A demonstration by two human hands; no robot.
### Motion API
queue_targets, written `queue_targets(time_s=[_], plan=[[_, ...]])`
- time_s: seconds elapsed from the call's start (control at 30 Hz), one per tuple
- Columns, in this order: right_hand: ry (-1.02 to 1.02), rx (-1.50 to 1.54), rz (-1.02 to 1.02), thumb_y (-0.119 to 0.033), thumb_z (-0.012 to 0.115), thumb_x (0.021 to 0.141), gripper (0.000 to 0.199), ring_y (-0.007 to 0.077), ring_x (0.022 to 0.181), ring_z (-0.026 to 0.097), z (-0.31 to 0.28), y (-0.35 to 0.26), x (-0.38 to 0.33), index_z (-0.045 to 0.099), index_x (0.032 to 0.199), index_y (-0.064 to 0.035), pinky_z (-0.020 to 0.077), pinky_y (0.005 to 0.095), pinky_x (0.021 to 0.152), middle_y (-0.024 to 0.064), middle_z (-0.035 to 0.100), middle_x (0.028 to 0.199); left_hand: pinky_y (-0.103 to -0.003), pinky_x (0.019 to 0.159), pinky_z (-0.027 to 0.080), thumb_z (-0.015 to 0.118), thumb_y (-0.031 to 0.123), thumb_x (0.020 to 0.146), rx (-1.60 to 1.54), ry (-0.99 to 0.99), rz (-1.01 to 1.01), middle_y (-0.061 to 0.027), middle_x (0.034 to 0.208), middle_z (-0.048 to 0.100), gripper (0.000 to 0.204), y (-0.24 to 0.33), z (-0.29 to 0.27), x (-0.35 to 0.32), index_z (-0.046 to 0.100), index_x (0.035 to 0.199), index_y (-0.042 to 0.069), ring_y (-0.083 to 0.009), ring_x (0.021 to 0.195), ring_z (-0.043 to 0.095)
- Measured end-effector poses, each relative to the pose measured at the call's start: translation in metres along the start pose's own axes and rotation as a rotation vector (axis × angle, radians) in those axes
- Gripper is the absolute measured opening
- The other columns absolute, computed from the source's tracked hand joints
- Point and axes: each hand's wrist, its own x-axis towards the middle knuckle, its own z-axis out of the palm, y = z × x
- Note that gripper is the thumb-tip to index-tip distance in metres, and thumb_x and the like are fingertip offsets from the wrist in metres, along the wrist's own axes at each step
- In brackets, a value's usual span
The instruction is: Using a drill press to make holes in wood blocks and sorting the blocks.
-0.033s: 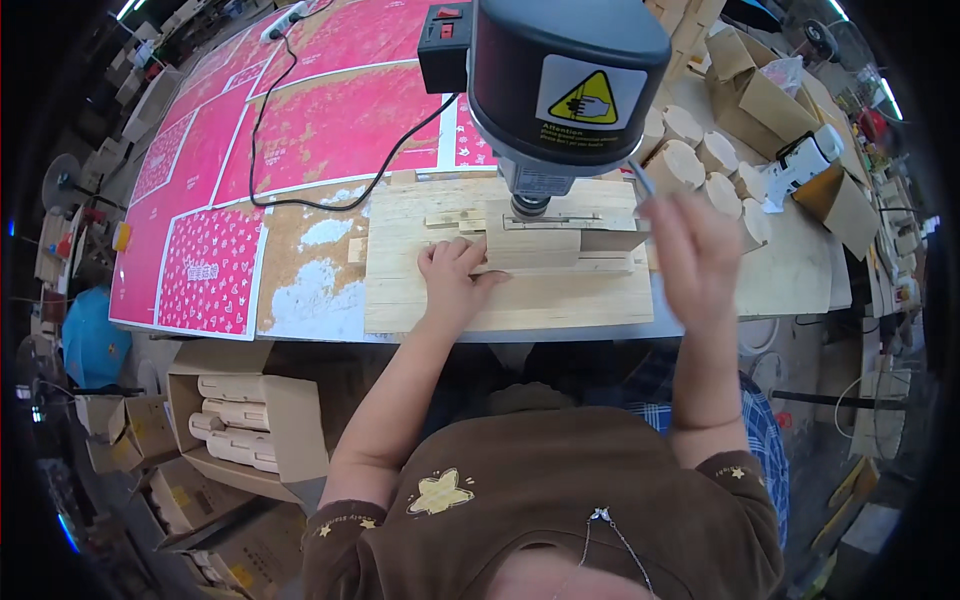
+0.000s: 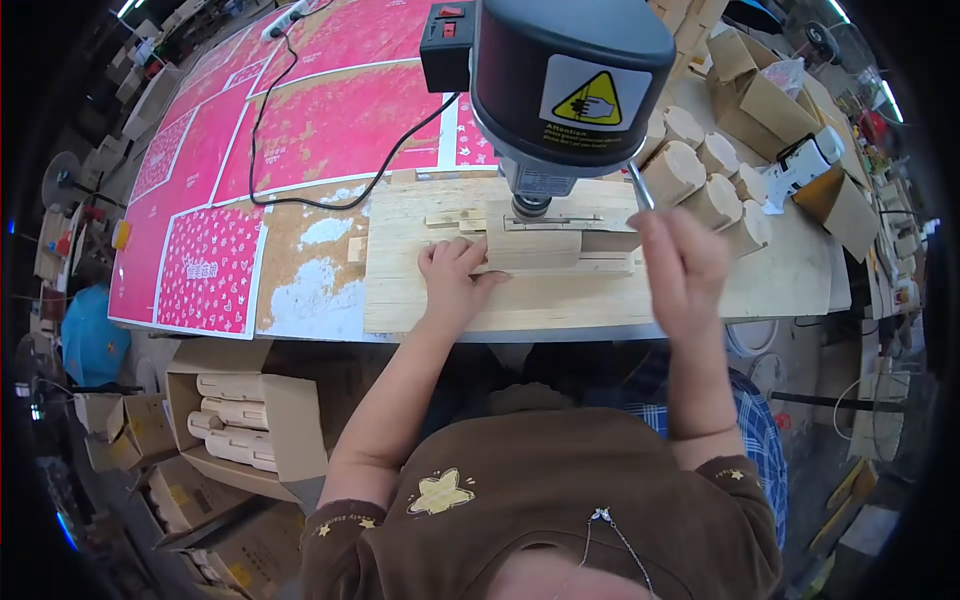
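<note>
A dark drill press (image 2: pixel 570 90) stands over a pale wooden board (image 2: pixel 420 310) on the table. Its chuck (image 2: pixel 530 207) is just above a pale wooden block (image 2: pixel 530 250), which sits among wooden strips fixed to the board. At the block's left end, my left hand (image 2: pixel 458 285) rests on the board with bent fingers and thumb closed against the block. My right hand (image 2: pixel 685 262) is raised on the right, fingers curled at the near end of the press's metal lever (image 2: pixel 642 187). The drill tip is hard to make out.
Several round wood pieces (image 2: pixel 715 200) and an open cardboard box (image 2: pixel 760 90) stand at the right. A black cable (image 2: pixel 255 150) crosses pink printed sheets (image 2: pixel 340 110) on the left. Below the table's left edge, a carton (image 2: pixel 300 430) holds several wooden pieces.
My right hand has come slightly down and toward me, with the lever end showing more. My left hand and the block stay in place.
</note>
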Motion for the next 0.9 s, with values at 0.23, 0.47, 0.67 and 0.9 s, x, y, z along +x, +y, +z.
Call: queue_targets(time_s=[0.23, 0.47, 0.67, 0.9], plan=[[0.136, -0.012, -0.09, 0.003, 0.055, 0.076, 0.007, 0.0224, 0.05, 0.047, 0.053, 0.066, -0.045, 0.06, 0.08, 0.0013, 0.0375, 0.03, 0.051, 0.0076, 0.05, 0.056, -0.038, 0.084, 0.027, 0.077, 0.027, 0.059, -0.023, 0.015, 0.017, -0.0005, 0.074, 0.048, 0.035, 0.004, -0.001, 0.003, 0.064, 0.088, 0.011, -0.0201, 0.078, 0.047], [0.199, -0.035, -0.391, 0.003, 0.054, 0.076, 0.005, 0.0212, 0.05, 0.046, 0.028, 0.048, -0.016, 0.058, 0.079, 0.0031, 0.0382, 0.0304, 0.051, 0.0074, 0.051, 0.059, -0.039, 0.084, 0.027, 0.077, 0.028, 0.058, 0.02, -0.008, -0.009, 0.0006, 0.078, 0.051, 0.051, -0.003, 0.003, -0.001, 0.063, 0.105, 0.017, -0.0191, 0.084, 0.049], [0.165, -0.148, 0.072, -0.02, 0.049, 0.09, 0.025, 0.009, 0.061, 0.045, 0.001, 0.018, 0.101, 0.06, 0.085, 0.0012, 0.0359, 0.0214, 0.059, 0.0033, 0.053, 0.067, -0.039, 0.089, 0.024, 0.079, 0.031, 0.055, -0.101, -0.131, -0.122, -0.0009, 0.081, 0.051, 0.05, 0.007, -0.009, 0.009, 0.065, 0.1, 0.014, -0.0186, 0.086, 0.048], [0.047, 0.363, 0.064, -0.021, 0.056, 0.086, 0.021, 0.0177, 0.065, 0.049, 0.003, 0.042, 0.091, 0.058, 0.089, -0.0004, 0.0401, 0.0288, 0.062, 0.009, 0.055, 0.07, -0.038, 0.094, 0.02, 0.083, 0.028, 0.051, -0.276, -0.095, -0.214, -0.0019, 0.093, 0.051, 0.046, 0.011, 0.001, 0.013, 0.066, 0.089, 0.01, -0.0178, 0.096, 0.046]])
